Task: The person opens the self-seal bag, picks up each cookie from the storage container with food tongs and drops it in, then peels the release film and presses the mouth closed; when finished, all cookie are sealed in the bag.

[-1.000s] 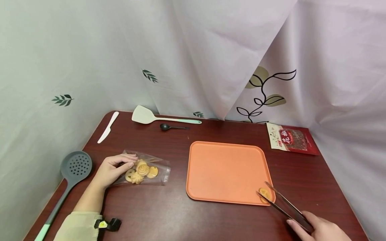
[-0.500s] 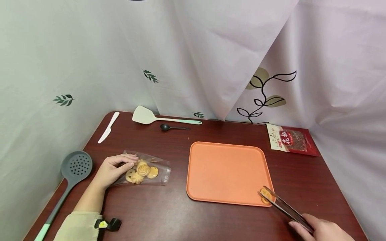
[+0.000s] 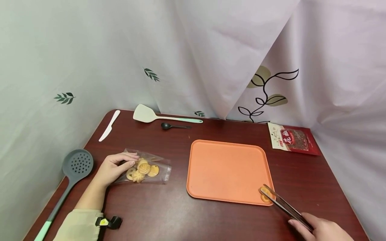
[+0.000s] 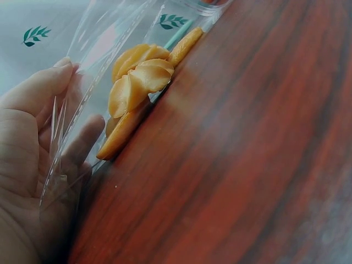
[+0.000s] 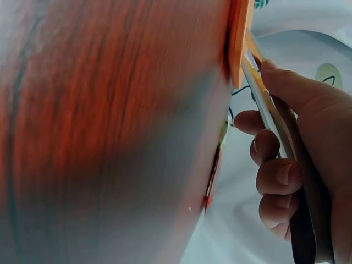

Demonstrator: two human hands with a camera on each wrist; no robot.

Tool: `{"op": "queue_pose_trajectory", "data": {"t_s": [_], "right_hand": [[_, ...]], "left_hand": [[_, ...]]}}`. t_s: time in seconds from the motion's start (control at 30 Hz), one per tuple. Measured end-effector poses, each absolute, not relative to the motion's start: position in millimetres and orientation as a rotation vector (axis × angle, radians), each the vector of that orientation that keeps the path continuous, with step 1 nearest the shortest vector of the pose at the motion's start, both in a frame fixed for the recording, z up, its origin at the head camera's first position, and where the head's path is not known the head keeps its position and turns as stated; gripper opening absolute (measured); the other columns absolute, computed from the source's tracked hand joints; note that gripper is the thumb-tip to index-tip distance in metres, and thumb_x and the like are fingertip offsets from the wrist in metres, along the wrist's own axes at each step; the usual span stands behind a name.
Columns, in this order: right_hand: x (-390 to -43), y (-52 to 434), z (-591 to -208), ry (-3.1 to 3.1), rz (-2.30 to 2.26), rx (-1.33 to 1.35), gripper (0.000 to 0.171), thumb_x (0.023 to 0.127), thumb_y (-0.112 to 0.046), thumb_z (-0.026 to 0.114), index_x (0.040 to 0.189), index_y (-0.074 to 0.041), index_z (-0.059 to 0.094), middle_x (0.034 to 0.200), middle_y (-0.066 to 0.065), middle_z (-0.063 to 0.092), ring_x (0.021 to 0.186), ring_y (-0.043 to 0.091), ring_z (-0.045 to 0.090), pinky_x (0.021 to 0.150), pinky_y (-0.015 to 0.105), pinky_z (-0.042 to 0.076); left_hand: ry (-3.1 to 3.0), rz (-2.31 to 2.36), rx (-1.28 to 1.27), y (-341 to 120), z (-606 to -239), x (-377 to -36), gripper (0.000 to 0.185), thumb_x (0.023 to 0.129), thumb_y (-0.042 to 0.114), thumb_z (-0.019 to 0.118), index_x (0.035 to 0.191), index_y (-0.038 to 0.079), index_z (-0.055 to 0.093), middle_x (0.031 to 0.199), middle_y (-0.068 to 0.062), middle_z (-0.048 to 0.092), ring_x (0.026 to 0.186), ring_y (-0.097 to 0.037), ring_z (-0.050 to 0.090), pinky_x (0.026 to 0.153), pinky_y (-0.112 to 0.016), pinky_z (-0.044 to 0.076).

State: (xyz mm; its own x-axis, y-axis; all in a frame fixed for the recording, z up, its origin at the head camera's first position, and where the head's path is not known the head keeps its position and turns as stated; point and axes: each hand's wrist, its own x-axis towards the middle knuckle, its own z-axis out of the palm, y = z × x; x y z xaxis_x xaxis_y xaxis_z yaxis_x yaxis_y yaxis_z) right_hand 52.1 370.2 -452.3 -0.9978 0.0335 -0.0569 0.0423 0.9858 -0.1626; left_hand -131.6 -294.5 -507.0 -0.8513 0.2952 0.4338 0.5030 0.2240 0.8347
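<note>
On the left of the table, my left hand (image 3: 116, 168) holds the mouth of a clear plastic bag (image 3: 164, 169). Inside the bag lie several golden cookies (image 3: 144, 168); the left wrist view shows them piled up (image 4: 137, 82) close to my fingertips. My right hand (image 3: 322, 228) grips metal tongs (image 3: 286, 208), with fingers curled round both arms, as the right wrist view also shows. The tips of the tongs straddle a small group of round cookies (image 3: 266, 198) in the near right corner of the orange tray (image 3: 223, 170). Whether the tips touch them firmly I cannot tell.
A grey skimmer (image 3: 77, 164) lies along the left edge. At the back are a white knife (image 3: 109, 126), a pale spatula (image 3: 144, 113) and a small black spoon (image 3: 166, 126). A red spice packet (image 3: 297, 139) lies at the back right. Curtains hang behind the table.
The tips of the tongs have drawn closer together over the cookies in the tray's corner. My left hand and the bag have stayed in place.
</note>
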Motion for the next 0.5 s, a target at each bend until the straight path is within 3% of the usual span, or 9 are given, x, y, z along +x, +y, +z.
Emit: {"op": "queue_pose_trajectory", "data": {"t_s": [0.23, 0.4, 0.5], "right_hand": [[43, 364, -448, 3.035, -0.248, 0.045, 0.041, 0.096, -0.055, 0.077, 0.078, -0.028, 0.053, 0.058, -0.009, 0.036, 0.053, 0.010, 0.039, 0.052, 0.029, 0.029], [27, 358, -442, 2.971, -0.276, 0.045, 0.038, 0.097, -0.059, 0.074, 0.099, -0.021, 0.073, 0.070, -0.005, 0.062, 0.063, 0.015, 0.057, 0.056, 0.042, 0.048], [20, 355, -441, 2.941, -0.308, 0.057, 0.042, 0.096, -0.063, 0.072, 0.105, -0.022, 0.074, 0.076, -0.005, 0.067, 0.068, 0.017, 0.062, 0.060, 0.047, 0.052]], "left_hand": [[-2.309, -1.703, -0.751, -294, -507, -131, 0.028, 0.086, -0.025, 0.071, 0.102, -0.004, 0.080, 0.111, -0.009, 0.080, 0.119, -0.011, 0.070, 0.103, -0.019, 0.051], [-2.306, -1.702, -0.744, -294, -507, -131, 0.028, 0.086, -0.025, 0.071, 0.101, -0.004, 0.080, 0.111, -0.009, 0.080, 0.119, -0.011, 0.070, 0.101, -0.019, 0.052], [-2.309, -1.687, -0.749, -294, -508, -131, 0.029, 0.085, -0.025, 0.072, 0.101, -0.003, 0.081, 0.110, -0.010, 0.080, 0.117, -0.009, 0.070, 0.102, -0.019, 0.052]]}}
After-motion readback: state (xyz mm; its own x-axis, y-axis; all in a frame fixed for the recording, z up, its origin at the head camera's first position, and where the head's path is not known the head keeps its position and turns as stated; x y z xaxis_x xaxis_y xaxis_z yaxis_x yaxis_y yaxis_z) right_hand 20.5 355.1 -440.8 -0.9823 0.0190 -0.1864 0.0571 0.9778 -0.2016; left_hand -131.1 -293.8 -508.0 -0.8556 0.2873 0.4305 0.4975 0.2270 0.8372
